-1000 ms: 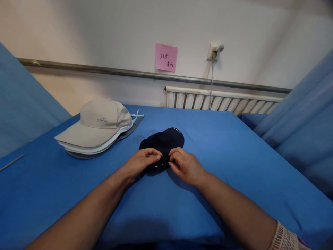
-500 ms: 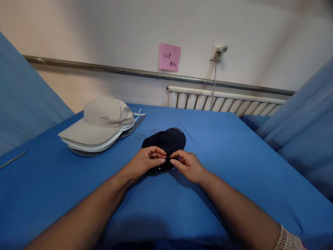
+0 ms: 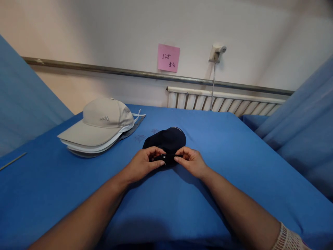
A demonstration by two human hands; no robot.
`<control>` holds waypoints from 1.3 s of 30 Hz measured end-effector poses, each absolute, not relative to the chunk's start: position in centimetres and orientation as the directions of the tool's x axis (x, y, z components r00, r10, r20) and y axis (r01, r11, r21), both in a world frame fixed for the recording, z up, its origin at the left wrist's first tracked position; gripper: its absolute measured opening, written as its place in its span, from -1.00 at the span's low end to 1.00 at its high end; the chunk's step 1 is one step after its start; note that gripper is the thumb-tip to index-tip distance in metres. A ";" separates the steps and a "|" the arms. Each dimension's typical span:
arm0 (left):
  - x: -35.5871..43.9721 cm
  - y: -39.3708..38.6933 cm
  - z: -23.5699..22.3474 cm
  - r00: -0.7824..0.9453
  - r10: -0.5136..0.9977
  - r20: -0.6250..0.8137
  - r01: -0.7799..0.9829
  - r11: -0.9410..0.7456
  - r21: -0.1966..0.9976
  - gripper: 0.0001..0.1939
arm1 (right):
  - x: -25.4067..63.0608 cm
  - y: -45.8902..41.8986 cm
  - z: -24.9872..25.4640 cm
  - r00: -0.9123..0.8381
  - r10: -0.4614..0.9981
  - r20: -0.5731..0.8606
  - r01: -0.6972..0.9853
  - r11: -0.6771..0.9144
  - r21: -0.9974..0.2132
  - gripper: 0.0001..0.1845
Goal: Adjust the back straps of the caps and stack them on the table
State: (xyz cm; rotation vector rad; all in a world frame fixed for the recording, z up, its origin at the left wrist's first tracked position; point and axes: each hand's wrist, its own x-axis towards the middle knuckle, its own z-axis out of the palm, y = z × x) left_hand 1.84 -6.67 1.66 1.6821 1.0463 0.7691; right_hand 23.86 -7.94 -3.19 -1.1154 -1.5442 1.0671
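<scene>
A dark baseball cap (image 3: 166, 139) lies on the blue-covered table, its brim with small white lettering pointing away from me. My left hand (image 3: 145, 161) pinches the left part of the cap's back strap (image 3: 169, 158) between thumb and fingers. On the right, my right hand (image 3: 191, 160) grips the same strap the same way. Between the fingertips a stretch of strap shows, with a small shiny round spot near my left thumb. The cap's lower rear edge is partly hidden behind my hands.
A stack of caps (image 3: 104, 119), beige on top with white and grey below, sits at the left. Blue cloth (image 3: 221, 139) covers the table. A thin stick (image 3: 13, 161) lies at the far left. Behind are a radiator (image 3: 223, 99), a metal rail (image 3: 125, 72) and a pink note (image 3: 168, 58).
My fingertips have moved slightly apart, the right hand shifting right. More of the strap and a shiny round spot now show between them. The cap stays nearly in place.
</scene>
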 end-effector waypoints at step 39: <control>1.9 -8.2 2.4 0.297 0.821 0.488 0.748 -0.518 0.415 -0.94 | 23.5 -8.8 -1.4 -0.077 0.824 0.561 0.781 0.400 -0.479 -0.87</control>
